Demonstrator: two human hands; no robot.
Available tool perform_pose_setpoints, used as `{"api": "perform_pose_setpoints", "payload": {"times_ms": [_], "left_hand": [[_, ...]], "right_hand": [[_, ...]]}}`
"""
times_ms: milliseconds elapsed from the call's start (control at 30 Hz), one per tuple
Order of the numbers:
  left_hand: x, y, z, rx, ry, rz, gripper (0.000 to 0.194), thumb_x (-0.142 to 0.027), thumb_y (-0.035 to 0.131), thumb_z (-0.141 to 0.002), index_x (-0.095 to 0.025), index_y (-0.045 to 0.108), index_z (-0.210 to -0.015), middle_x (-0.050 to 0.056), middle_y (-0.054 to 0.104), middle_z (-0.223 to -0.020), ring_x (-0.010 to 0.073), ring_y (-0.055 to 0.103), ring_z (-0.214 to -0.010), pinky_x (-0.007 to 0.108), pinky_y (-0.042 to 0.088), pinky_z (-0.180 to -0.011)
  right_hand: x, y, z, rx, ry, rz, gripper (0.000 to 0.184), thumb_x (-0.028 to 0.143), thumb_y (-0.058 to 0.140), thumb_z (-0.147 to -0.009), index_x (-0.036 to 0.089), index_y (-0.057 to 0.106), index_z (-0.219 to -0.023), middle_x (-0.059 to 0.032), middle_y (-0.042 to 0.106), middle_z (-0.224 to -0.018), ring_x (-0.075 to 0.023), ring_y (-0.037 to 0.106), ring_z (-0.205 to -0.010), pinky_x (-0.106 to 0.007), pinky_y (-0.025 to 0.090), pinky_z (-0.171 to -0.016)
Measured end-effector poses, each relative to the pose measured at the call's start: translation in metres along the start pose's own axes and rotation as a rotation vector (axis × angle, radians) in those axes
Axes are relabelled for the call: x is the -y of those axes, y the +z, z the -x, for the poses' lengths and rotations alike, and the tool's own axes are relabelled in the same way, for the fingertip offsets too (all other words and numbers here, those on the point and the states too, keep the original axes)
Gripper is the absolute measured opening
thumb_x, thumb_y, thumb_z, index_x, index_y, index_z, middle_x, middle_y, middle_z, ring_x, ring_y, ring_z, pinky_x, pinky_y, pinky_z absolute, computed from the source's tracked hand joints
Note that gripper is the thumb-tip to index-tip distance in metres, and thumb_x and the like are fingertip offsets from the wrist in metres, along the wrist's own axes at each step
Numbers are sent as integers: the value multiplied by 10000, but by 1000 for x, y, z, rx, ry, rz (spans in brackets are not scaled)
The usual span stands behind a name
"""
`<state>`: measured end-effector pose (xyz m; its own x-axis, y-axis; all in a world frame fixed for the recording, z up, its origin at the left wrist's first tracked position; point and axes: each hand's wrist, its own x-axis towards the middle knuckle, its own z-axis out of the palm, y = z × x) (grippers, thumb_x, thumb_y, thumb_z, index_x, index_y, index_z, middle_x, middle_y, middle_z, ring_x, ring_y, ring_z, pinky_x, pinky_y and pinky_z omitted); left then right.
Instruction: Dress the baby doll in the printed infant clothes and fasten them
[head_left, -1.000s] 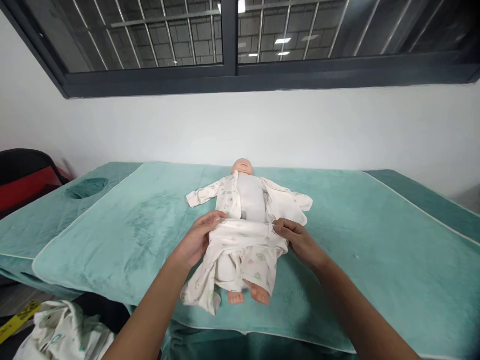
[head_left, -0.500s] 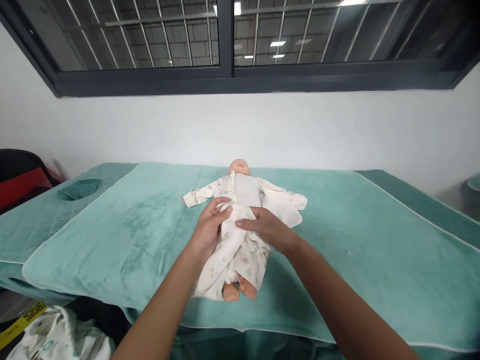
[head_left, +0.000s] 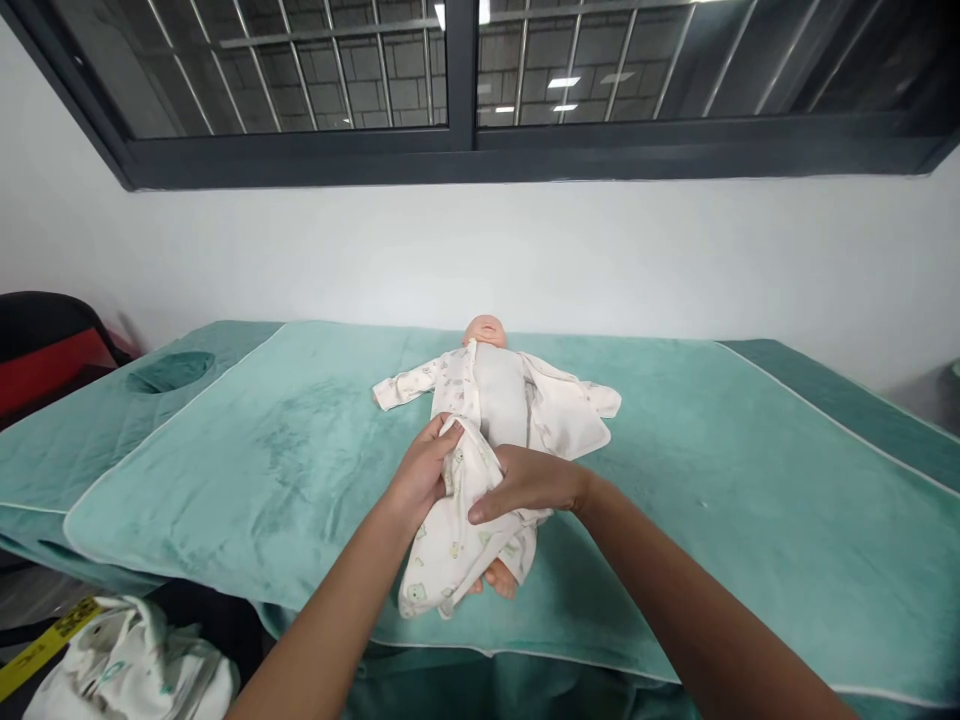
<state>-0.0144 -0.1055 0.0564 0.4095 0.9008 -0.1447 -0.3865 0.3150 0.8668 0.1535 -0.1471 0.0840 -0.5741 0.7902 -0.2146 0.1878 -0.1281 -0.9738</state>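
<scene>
A baby doll point(head_left: 486, 331) lies on its back on a teal towel point(head_left: 247, 470), head toward the wall. Its white patterned top point(head_left: 555, 415) lies spread open, so the white cloth torso shows. My left hand point(head_left: 418, 472) is closed on bunched white patterned pants point(head_left: 450, 540) at the doll's hips. My right hand point(head_left: 534, 482) grips the same fabric from the right, thumb under, fingers over it. The doll's bare feet point(head_left: 499, 578) stick out below the cloth.
The towel covers a teal massage table point(head_left: 847, 400) with a face hole point(head_left: 171, 371) at the far left. A crumpled patterned cloth point(head_left: 127, 670) lies low at the bottom left beside a yellow strip point(head_left: 41, 650). A red and black seat point(head_left: 45, 355) stands at the left.
My hands came together from the sides of the doll's waist to its middle. The pants are now gathered into a bunch over the legs, and the left pant leg hangs lower.
</scene>
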Motion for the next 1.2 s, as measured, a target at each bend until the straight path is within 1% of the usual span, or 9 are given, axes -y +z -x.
{"api": "perform_pose_setpoints", "payload": {"times_ms": [233,300,433,500,667,833,933,1100,1200], "left_hand": [[2,-16,13,272,-228,-110,454,-494,755,-725,-89,691,-920,97,711,-792,170,642,-669,268,487,-639],[3,-16,13,260,-183,-105,419,-419,801,-694,-102,691,-946,83,720,-808,164,649,-676,252,488,-636],[8,-5,9,82,13,72,382,-352,786,-724,-168,649,-1030,34,722,-873,157,672,-729,252,519,-694],[10,0,9,50,-6,123,381,-395,753,-754,-149,645,-1025,58,723,-882,176,681,-727,279,536,-704],[7,-4,19,91,-135,93,481,-469,714,-778,-97,664,-1078,135,733,-947,240,701,-807,338,547,-764],[8,-16,26,271,-147,-76,551,-405,843,-637,-73,684,-1047,132,736,-872,227,690,-720,274,522,-631],[11,-12,24,139,-85,7,490,-319,828,-663,-107,661,-1073,99,735,-870,205,687,-723,275,532,-672],[10,3,27,-86,-25,84,472,-428,770,-707,-139,632,-1053,53,706,-734,198,663,-617,290,530,-602],[8,10,40,-179,-60,10,527,-490,736,-724,-130,631,-1094,70,705,-720,216,662,-598,300,520,-561]], "right_hand": [[-19,-6,-5,-381,-93,-397,454,509,688,-799,146,688,-1071,-97,726,-977,-227,688,-864,-357,535,-818],[-20,-7,-4,-358,-89,-293,450,524,684,-794,143,703,-1033,-88,729,-934,-224,684,-839,-332,534,-765],[-12,-6,1,-51,-19,-31,432,457,795,-687,150,732,-983,-68,729,-933,-236,673,-857,-324,527,-751],[-9,-4,2,16,2,-23,470,387,837,-646,169,720,-1047,-60,725,-994,-241,667,-917,-340,525,-808],[-20,0,-5,-240,-131,-408,458,434,746,-773,150,679,-1125,-91,719,-1021,-215,678,-900,-350,523,-852],[-29,6,-10,-261,-204,-581,457,467,723,-789,126,672,-1089,-109,720,-960,-223,683,-851,-349,533,-793],[-26,7,-9,-298,-176,-487,489,531,691,-794,128,676,-1070,-88,718,-931,-205,672,-832,-323,522,-779],[-9,5,-4,0,7,-10,504,453,813,-670,165,695,-1067,-37,705,-951,-213,642,-908,-298,504,-775],[-4,7,-4,-14,10,99,443,472,742,-746,194,677,-1085,-28,697,-1032,-218,630,-974,-300,490,-810]]}}
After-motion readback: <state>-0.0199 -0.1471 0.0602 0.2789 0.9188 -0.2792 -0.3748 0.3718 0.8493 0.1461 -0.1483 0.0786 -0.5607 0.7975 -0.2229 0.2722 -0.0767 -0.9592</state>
